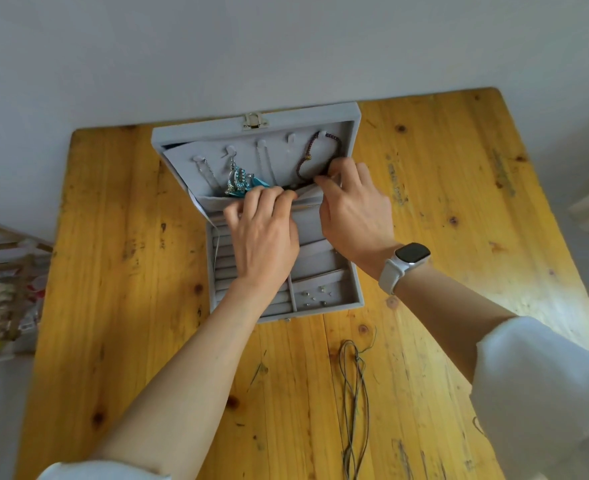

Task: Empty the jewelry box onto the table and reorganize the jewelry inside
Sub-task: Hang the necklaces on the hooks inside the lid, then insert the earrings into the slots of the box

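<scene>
Head cam: both hands, left hand (263,233) and right hand (353,211), pinch the lid pocket (213,201) of the open grey jewelry box (350,299) mid-table, so still emptying; next, I'd guess, unhooking the beaded bracelet (307,157).

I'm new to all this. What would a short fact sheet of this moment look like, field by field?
Setting: wooden table against a pale wall
Box: grey jewelry box, lid open
On lid hooks: dark beaded bracelet, turquoise earrings, thin chains
Left hand: fingers at the lid's pocket edge
Right hand: fingers at the bracelet's lower end, smartwatch on the wrist
In tray: small earring backs, front right compartment
On table: grey cord, in front of the box
</scene>
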